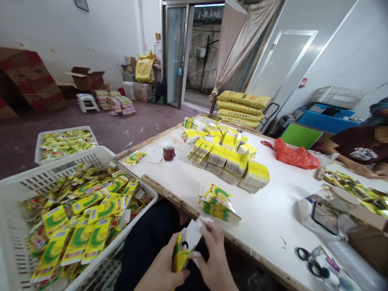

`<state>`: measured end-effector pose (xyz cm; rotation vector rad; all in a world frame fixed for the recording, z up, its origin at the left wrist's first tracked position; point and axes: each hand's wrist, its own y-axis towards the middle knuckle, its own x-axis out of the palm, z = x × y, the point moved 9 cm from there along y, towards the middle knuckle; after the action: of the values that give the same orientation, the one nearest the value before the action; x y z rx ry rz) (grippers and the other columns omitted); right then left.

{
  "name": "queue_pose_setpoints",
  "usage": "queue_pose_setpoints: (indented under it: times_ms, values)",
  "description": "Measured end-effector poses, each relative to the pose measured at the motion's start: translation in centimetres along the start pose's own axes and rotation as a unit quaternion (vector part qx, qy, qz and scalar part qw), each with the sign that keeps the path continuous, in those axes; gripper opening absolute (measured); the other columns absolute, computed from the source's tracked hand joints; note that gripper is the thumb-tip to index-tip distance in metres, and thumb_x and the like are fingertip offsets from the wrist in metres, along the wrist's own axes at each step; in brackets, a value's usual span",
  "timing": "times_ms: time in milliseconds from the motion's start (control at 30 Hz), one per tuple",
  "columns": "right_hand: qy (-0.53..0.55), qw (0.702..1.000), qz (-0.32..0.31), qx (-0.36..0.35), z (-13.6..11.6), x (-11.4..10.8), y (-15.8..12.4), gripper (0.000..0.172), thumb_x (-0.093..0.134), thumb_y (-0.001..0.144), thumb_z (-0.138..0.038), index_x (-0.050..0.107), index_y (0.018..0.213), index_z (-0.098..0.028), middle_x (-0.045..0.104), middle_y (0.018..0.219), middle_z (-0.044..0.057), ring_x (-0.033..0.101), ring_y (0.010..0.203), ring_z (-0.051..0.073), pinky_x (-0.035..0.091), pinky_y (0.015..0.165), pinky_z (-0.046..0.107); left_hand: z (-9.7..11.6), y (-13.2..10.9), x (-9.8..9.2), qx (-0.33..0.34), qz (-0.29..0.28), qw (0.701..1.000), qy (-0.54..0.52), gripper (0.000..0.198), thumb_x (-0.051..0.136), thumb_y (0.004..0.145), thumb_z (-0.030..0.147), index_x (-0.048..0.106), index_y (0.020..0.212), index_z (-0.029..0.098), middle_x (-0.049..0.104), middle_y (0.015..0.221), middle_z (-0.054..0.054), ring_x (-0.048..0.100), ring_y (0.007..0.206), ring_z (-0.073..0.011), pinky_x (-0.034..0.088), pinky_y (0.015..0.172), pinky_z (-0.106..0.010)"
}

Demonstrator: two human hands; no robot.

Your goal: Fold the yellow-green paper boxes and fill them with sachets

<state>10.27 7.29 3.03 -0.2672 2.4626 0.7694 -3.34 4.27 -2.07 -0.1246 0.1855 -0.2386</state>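
Observation:
Above my lap, at the table's near edge, my left hand (169, 262) is closed round a yellow and green printed packet (179, 258). A white card flap (193, 232) stands up from it, and the fingers of my right hand (214, 252) pinch this flap, slightly blurred. A small black curved shape shows on the packet; I cannot tell what it is. Just beyond my hands a small stack of yellow-green printed cards (216, 202) rests on the white table (169, 182). Farther back stand several bundles of yellow cards (236, 159).
To my left, a white basket (18, 194) holds many packets, with a second filled tray (38, 147) behind it. A dark red mug (169, 152), a red plastic bag (294, 155), a phone (325, 217) and scissors (313, 266) lie on the table. Another person (357, 149) sits at the right.

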Motion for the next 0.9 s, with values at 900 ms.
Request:
queue_pose_setpoints:
  times_ms: [900]
  values:
    - [0.126,0.987,-0.02,0.099,3.4,2.3,-1.8,0.053,0.044,0.098,-0.029,0.039,0.151,-0.027,0.042,0.154,0.009,0.042,0.141,0.027,0.04,0.113,0.044,1.3,0.0,-1.9,0.079,0.177,0.97,0.145,0.044,0.067,0.075,0.02,0.055,0.117,0.025,0.067,0.109,-0.007,0.068,0.096,-0.0262,0.057,0.084,-0.04]
